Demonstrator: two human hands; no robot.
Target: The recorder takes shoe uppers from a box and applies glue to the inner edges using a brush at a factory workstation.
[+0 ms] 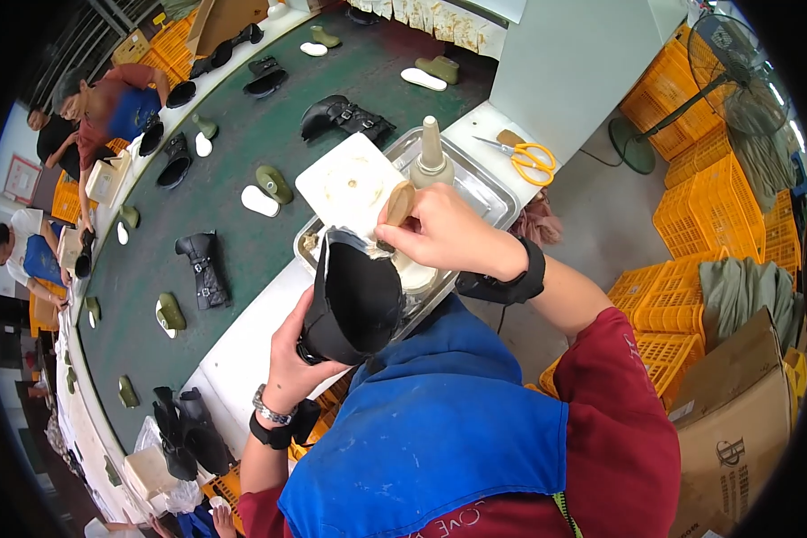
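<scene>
My left hand (282, 363) is wrapped round a black boot (354, 309), its open shaft facing up toward me. My right hand (453, 231) grips a tool with a tan wooden handle (400, 204), which looks like a brush. Its working end meets the boot's upper rim, where a whitish smear shows; my fingers partly hide it. Beneath and behind the boot sits a metal tray (500, 191). A stained white square board (336, 175) and a pale bottle with a tall nozzle (431, 161) stand at the tray.
Yellow-handled scissors (533, 163) lie right of the tray. On the green conveyor (233, 152) are black boots (203, 269) and olive shoe lasts (276, 184) beside white insoles. Co-workers (94, 108) line the far left. Yellow crates (708, 206), a fan (726, 67) and a cardboard box (735, 430) stand right.
</scene>
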